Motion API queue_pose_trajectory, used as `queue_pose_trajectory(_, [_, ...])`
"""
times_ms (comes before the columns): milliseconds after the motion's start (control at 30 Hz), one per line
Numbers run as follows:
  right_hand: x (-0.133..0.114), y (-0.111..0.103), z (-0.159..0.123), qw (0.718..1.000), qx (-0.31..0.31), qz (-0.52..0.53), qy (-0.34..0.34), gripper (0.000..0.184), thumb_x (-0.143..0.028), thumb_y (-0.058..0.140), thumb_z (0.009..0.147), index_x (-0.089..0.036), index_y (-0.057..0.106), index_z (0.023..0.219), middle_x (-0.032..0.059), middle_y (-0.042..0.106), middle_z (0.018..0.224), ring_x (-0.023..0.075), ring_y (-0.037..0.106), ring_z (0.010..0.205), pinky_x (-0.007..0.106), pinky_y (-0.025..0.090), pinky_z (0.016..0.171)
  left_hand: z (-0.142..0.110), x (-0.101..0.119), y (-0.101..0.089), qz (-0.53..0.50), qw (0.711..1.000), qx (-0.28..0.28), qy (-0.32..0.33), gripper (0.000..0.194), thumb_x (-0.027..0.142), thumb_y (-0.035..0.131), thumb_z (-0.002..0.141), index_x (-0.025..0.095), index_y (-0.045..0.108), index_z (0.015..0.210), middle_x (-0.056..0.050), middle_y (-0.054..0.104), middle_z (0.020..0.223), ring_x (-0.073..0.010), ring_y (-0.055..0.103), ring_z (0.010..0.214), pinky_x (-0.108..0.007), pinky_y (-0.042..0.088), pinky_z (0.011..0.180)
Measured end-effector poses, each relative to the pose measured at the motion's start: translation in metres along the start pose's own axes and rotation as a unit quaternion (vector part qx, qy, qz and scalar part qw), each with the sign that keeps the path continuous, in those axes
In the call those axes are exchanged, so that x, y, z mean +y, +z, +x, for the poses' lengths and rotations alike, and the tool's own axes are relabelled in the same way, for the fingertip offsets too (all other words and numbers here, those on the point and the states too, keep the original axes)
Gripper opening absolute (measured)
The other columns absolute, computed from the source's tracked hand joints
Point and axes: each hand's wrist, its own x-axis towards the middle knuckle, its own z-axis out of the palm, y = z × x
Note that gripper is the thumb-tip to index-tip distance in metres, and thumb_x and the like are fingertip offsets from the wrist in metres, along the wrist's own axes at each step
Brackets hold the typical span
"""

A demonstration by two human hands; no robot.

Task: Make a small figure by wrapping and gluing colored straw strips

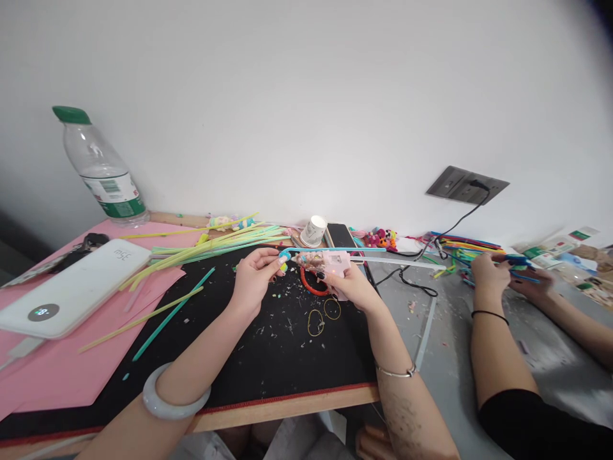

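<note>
Head view: in left hand [255, 276], pinched between thumb and fingers, small blue-green piece [285, 254], mid-scene; in right hand [350, 287], wrapped grip, pink tool [338, 260], apparently a glue gun.
Below, black mat [282, 364]; left, pale fuzzy stems [211, 246]; far, paper cup [314, 231]. Risk: scorched left fingertips, from possibly hot tip so near.

Pale pink tool [339, 260], bright blue and lime-green piece [285, 256], black mat [287, 364] with red edging [297, 396], pink sheets [96, 374], white power bank [90, 284], yellow and mint stems [225, 243].
</note>
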Motion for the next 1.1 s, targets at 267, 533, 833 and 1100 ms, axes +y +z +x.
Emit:
queue_pose_trajectory(267, [-0.003,0.003,-0.001,1.000,-0.024,0.003,-0.004,0.039,-0.037,0.064,0.072,-0.015,0.059,0.104,-0.0037,0.049,0.057,0.0066,0.038,0.045,0.018,0.028,0.041,-0.001,0.003,0.001,-0.009,1.000,0.004,0.003,0.035,0.034,0.078,0.058,0.015,0.061,0.082,0.000,0.064,0.069,-0.0076,0.053,0.050,-0.021,0.036,0.049])
queue_pose_trajectory(533, [-0.011,-0.017,-0.012,0.992,0.032,-0.123,-0.001,0.037,-0.037,0.059,0.073,-0.014,0.063,0.103,-0.0006,0.055,0.061,0.0081,0.038,0.048,0.020,0.029,0.044,0.003,0.005,-0.003,-0.018,0.999,0.044,0.021,0.035,0.033,0.077,0.059,0.015,0.061,0.084,0.000,0.063,0.071,-0.0059,0.050,0.049,-0.020,0.034,0.047])
queue_pose_trajectory(833, [-0.004,-0.053,-0.033,0.904,0.206,-0.375,0.003,0.024,-0.034,0.052,0.074,-0.016,0.065,0.082,0.0034,0.060,0.064,0.0150,0.051,0.058,0.025,0.036,0.052,0.003,0.008,-0.004,-0.042,0.997,0.058,0.019,0.037,0.032,0.079,0.057,0.014,0.061,0.084,0.000,0.061,0.069,-0.0049,0.048,0.048,-0.019,0.034,0.046])
queue_pose_trajectory(1100, [0.011,-0.091,-0.036,0.813,0.285,-0.477,0.176,0.039,-0.035,0.054,0.072,-0.018,0.061,0.107,0.0125,0.067,0.097,0.0277,0.060,0.087,0.032,0.040,0.068,0.003,0.009,-0.003,-0.047,0.997,0.057,0.019,0.036,0.032,0.079,0.057,0.015,0.061,0.083,0.001,0.062,0.069,-0.0050,0.048,0.048,-0.020,0.034,0.047])
